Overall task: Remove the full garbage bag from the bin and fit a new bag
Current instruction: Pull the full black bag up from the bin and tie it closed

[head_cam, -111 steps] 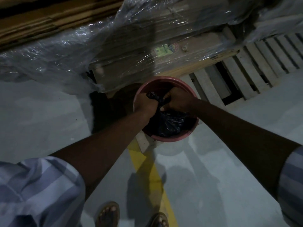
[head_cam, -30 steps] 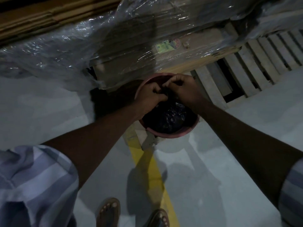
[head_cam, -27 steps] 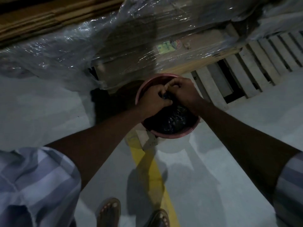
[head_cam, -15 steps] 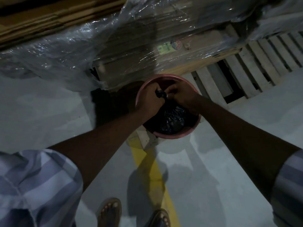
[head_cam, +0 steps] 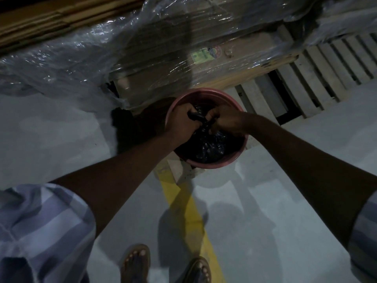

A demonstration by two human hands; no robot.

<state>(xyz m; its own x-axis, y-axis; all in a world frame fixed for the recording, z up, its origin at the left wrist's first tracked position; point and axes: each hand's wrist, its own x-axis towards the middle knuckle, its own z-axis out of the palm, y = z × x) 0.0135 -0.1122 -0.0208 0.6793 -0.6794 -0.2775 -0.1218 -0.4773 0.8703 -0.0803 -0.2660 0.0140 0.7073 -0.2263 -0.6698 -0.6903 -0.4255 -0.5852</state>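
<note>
Garbage bag (head_cam: 208,146) sits low inside the pink bin (head_cam: 208,163), its gathered neck rising straight up between both fists. Left hand (head_cam: 183,122) and right hand (head_cam: 226,120) are each closed on the twisted neck, seemingly tightening a knot; lifting goes upward. Wrapped boxes (head_cam: 163,56) and a pallet (head_cam: 306,78) crowd the far side.

- One head-worn wide-angle view, looking steeply down and forward from standing height.
- Bin (head_cam: 206,162) sat mid-frame at arm's reach; floor (head_cam: 285,201) and sandalled feet (head_cam: 135,262) below, wrapped pallet (head_cam: 163,58) across the top.
- No second view.
</note>
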